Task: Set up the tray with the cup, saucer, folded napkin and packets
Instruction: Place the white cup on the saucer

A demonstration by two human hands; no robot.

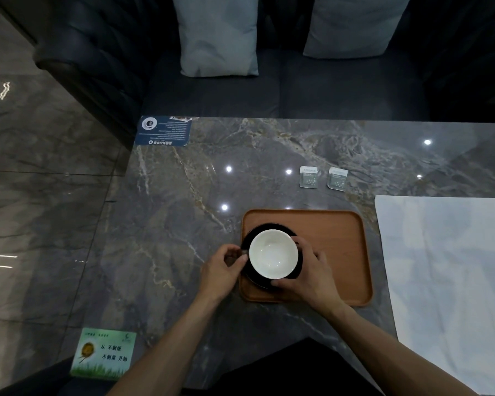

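- Two hands are working the cup (273, 254) right now: left hand (222, 268) is pinching at the cup's left side, w/ thumb and fingers closed on what looks like the handle (mostly hidden, so can't confirm). Right hand (307, 271) is cupping the right and near side, fingers curled round the wall.
- Cup is sitting upright, white inside, on the dark saucer (259, 281), which is lying at the left end of the tray (335, 252). Saucer edge is nearly touching the tray's left rim.
- Tray is sitting near the front edge of the table (183, 224), long axis running left-right; its right half is bare.
- Judgement: cup and saucer are about placed; hands are prob. just squaring the cup.
- Still off the tray: two packets (308, 177) (337, 178) lying side by side beyond the tray's far edge, toward its right end, and the napkin (446, 252), spread flat and unfolded at the table's right edge, just beside the tray.
- Key relation for the coming move: both leftovers are lying right of and beyond the grip, so the right hand is nearer. Packets are well apart from it, straight out past the far rim; the napkin is needing folding first.
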